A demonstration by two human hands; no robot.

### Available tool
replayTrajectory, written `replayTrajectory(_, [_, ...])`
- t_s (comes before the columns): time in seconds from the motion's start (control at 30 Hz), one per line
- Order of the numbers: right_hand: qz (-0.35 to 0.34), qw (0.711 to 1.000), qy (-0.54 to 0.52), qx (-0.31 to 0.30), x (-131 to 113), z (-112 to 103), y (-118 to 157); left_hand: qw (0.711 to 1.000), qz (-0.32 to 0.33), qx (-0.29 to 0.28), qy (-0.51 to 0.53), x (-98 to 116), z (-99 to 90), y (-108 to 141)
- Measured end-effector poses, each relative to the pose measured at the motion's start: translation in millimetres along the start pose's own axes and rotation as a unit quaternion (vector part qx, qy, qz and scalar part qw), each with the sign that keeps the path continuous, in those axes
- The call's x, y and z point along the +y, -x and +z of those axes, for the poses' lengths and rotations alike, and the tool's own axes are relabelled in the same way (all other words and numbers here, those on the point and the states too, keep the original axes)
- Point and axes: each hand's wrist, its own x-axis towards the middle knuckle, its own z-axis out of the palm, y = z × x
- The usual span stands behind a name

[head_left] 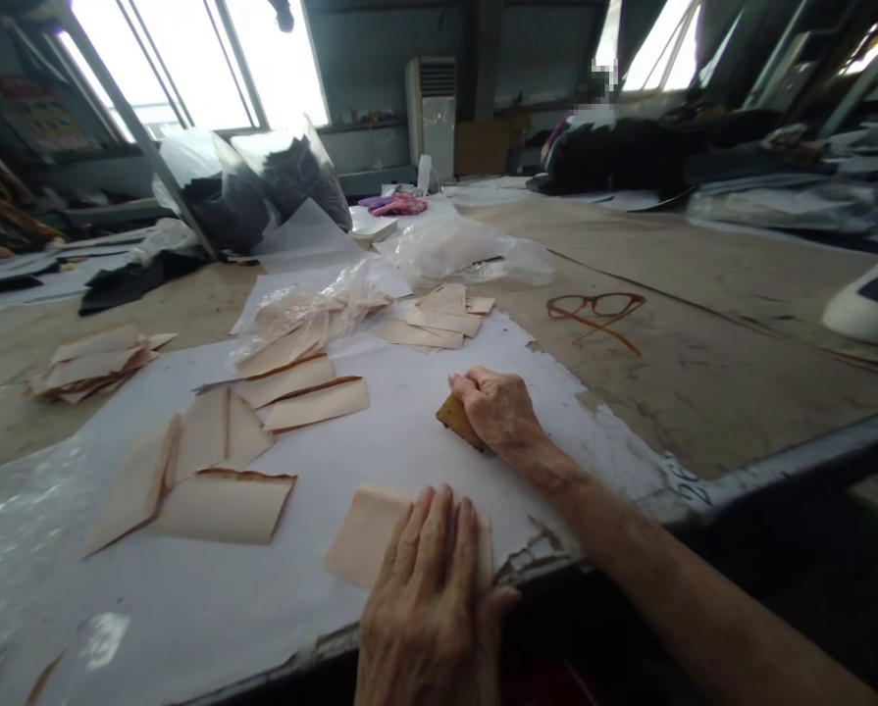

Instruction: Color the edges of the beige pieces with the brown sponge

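My left hand lies flat with its fingers stretched over a pale beige rectangular piece at the table's near edge. Its palm hides part of that piece. Farther up and to the right, my right hand is closed around a yellow-brown flat block, whose lower edge is at the white sheet. The material of the block cannot be made out. Left of my hands are folded beige pieces with brown edges, among them one piece in front and another piece behind.
A stack of beige pieces sits at the left, with more pieces beyond my right hand. Clear plastic bags lie farther back. Orange-framed glasses rest on the brown table surface. A person is in the background.
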Motion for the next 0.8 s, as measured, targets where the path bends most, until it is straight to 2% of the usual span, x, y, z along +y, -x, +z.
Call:
replayTrajectory(0.17, [-0.002, 1.000, -0.004, -0.008, -1.3, -0.1, 1.5, 0.999, 0.024, -0.025, -0.006, -11.4, -10.0, 10.9])
replayTrajectory(0.3, [-0.017, 1.000, -0.021, -0.008, -2.0, -0.9, 5.9, 0.997, 0.074, -0.008, -0.008, -19.6, -14.5, 18.5])
replayTrajectory(0.47, [-0.010, 0.999, -0.039, -0.033, -3.7, -9.4, 17.7, 0.997, 0.074, 0.015, -0.024, -17.9, -12.4, 22.2])
replayTrajectory(0.53, [-0.004, 0.998, -0.030, -0.053, -4.5, -14.5, 29.1, 0.998, 0.063, 0.027, -0.016, -15.2, -10.7, 22.6])
replayTrajectory(0.63, [-0.050, 0.996, 0.025, -0.069, -4.7, -19.4, 55.3, 0.998, 0.051, 0.034, 0.008, -13.7, -8.7, 24.3])
replayTrajectory(0.8, [-0.123, 0.980, 0.157, 0.015, -6.8, -13.8, 92.9, 0.996, 0.074, 0.051, 0.030, -16.5, -4.8, 29.2])
